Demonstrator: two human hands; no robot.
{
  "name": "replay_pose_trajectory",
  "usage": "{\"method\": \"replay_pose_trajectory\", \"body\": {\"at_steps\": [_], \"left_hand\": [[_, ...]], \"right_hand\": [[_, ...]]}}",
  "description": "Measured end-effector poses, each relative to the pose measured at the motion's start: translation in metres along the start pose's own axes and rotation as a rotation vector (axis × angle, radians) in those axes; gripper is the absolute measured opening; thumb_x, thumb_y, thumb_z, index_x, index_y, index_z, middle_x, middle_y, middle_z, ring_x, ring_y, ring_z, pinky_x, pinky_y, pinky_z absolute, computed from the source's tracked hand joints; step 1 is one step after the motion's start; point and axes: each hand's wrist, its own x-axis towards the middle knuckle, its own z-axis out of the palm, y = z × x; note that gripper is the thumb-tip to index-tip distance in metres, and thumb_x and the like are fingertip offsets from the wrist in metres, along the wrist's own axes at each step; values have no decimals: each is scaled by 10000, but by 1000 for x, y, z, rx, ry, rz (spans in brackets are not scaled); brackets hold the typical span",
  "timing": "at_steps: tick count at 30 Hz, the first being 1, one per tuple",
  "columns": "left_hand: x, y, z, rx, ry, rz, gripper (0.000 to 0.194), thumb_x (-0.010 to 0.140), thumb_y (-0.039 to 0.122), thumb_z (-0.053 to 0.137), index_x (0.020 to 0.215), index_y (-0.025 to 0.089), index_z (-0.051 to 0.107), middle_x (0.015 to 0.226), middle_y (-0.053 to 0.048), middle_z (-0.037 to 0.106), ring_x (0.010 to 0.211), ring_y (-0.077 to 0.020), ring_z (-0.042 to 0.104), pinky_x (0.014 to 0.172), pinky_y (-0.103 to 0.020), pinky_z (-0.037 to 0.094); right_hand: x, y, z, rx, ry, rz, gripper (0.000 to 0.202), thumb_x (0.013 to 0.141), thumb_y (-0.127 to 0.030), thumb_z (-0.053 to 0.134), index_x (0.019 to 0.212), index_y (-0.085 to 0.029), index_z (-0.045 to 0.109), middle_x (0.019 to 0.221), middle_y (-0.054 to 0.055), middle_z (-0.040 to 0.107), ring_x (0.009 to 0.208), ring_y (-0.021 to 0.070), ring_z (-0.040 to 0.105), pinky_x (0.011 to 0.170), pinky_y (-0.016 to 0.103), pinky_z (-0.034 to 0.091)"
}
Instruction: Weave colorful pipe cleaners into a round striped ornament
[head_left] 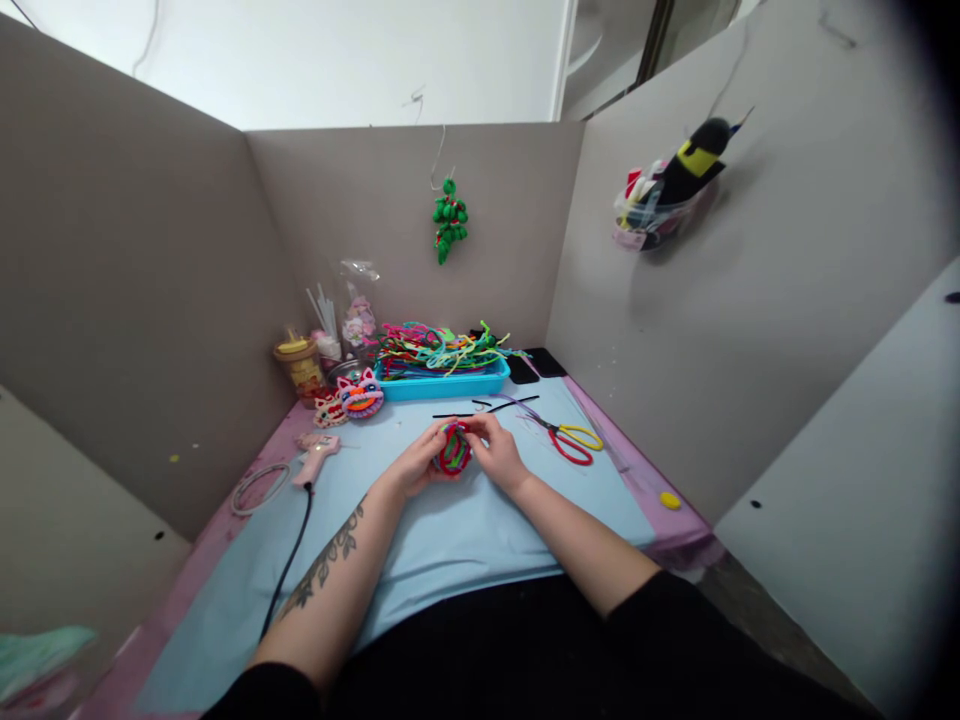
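A small rounded piece of red, green and purple fuzzy strands (454, 449) is held up over the light blue cloth (495, 530). My left hand (420, 462) is closed around its left side, with fingers beneath it. At its upper right edge, my right hand (493, 448) is closed with thumb and fingers pinching the piece. Just beyond the hands lie black stems (514, 403). Scissors with red and yellow handles (571, 440) rest to the right of my right hand. A pink glue gun (317, 458) lies to the left.
A blue tray (442, 386) heaped with colourful stems stands at the back. Left of it are two animal-face pieces (361, 396) and a cup (304, 368). Dark phones (546, 362) lie at back right. A yellow disc (670, 500) is near the right edge. Grey partitions surround the table.
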Motion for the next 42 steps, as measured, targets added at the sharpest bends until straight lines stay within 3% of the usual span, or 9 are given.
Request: {"method": "replay_pose_trajectory", "body": {"at_steps": [4, 10, 14, 19, 26, 34, 42], "left_hand": [[5, -4, -3, -107, 64, -5, 443, 795, 469, 584, 1178, 252, 533, 1067, -92, 607, 832, -201, 629, 635, -343, 562], [11, -10, -9, -191, 111, -73, 468, 816, 558, 492, 1101, 199, 592, 1006, -112, 650, 814, -211, 639, 656, -344, 550], [11, -11, -8, -193, 98, -87, 448, 819, 525, 515, 1103, 188, 595, 999, -115, 659, 810, -216, 643, 653, -344, 546], [10, -9, -6, -214, 118, -99, 407, 819, 497, 529, 1065, 183, 614, 968, -107, 666, 796, -218, 645, 655, -348, 544], [10, -6, -4, -231, 141, -90, 468, 828, 532, 490, 1106, 169, 588, 1039, -128, 647, 864, -239, 640, 683, -368, 536], [11, -8, -6, -236, 129, -90, 429, 828, 501, 511, 1095, 178, 599, 1051, -123, 643, 854, -236, 640, 722, -394, 540], [13, -13, -8, -218, 87, -61, 356, 813, 429, 564, 1091, 207, 591, 1045, -97, 638, 855, -224, 640, 734, -400, 542]], "right_hand": [[4, -2, 1, 56, 33, 61, 236, 793, -247, 532, 1025, -212, 520, 1069, 76, 575, 992, 182, 568, 819, 326, 488], [10, 4, -4, 81, -47, 220, 164, 705, -336, 603, 768, -187, 575, 1112, 83, 505, 1106, 231, 468, 729, 292, 469], [10, 4, -5, 205, -65, 248, 172, 684, -339, 610, 751, -186, 568, 976, 49, 569, 969, 196, 520, 789, 305, 442], [10, 4, -2, 340, -78, 302, 149, 640, -278, 624, 725, -178, 554, 757, -4, 574, 710, 130, 524, 698, 265, 431], [13, 6, -4, 356, -25, 435, 201, 639, -276, 567, 815, -182, 590, 732, -14, 598, 641, 114, 526, 591, 229, 408], [11, 8, -2, 276, -57, 324, 183, 647, -293, 628, 766, -167, 569, 696, -17, 571, 652, 116, 511, 649, 251, 416], [11, 7, -2, 232, -37, 323, 116, 625, -239, 612, 693, -168, 552, 647, -24, 550, 638, 120, 491, 640, 251, 406]]}}
